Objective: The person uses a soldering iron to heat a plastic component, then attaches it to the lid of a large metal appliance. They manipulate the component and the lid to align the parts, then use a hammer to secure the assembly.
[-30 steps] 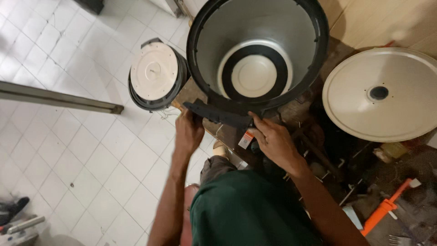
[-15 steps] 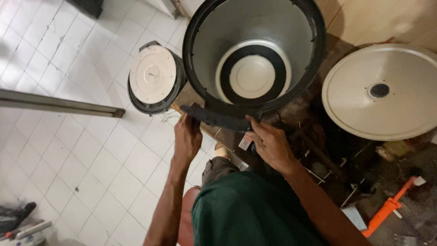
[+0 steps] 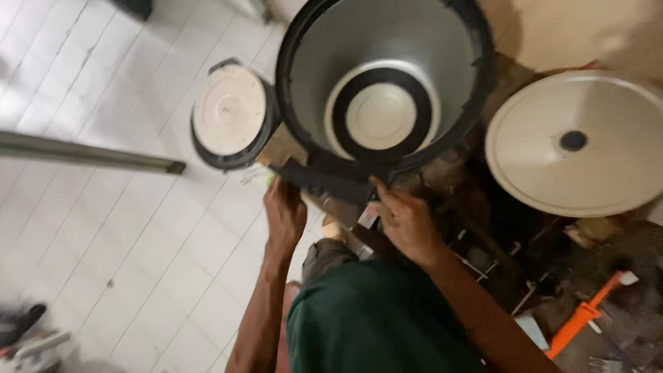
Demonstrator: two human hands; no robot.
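A large round appliance body (image 3: 387,41) with a black rim and grey inner wall stands in front of me; a white disc inside a black ring lies at its bottom. My left hand (image 3: 283,214) and my right hand (image 3: 407,221) both grip a black bracket-like part (image 3: 324,181) at the near edge of the rim, one hand at each end. A small white tag (image 3: 367,218) hangs just below the right hand's fingers. The fingertips are partly hidden by the part.
A black-rimmed round lid with a white face (image 3: 229,119) lies on the white tiled floor to the left. A big cream round lid (image 3: 587,141) lies to the right. A grey metal bar (image 3: 83,155) crosses the floor at left. An orange-handled tool (image 3: 583,314) and clutter lie at lower right.
The view has shifted slightly, with the appliance body now a little further left and up. Both hands stay on the black part at the rim.
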